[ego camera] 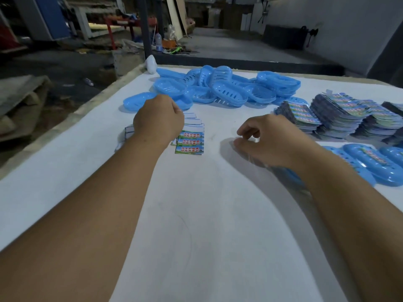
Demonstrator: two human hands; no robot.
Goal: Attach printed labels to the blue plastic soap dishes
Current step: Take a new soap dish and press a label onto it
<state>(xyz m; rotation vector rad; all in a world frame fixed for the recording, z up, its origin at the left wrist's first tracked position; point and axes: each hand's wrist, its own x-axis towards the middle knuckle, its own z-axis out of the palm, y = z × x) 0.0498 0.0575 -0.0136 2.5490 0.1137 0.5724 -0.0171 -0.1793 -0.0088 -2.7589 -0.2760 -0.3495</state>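
Left hand (158, 118), fingers curled and hidden, rests on fanned printed labels (190, 139). Right hand (270, 141), fingers loosely bent, possibly pinching clear film; blue soap dishes (218, 87) heaped farther away on the tabletop (218, 214).

printed labels (190, 142) by the left hand, red Chinese characters, too blurred to read

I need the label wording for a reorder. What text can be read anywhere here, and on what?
Fanned labels under the left hand: red Chinese lettering in two lines on each, too blurred to quote.
Label stacks at right: print too small.
Labelled dish: print blurred.
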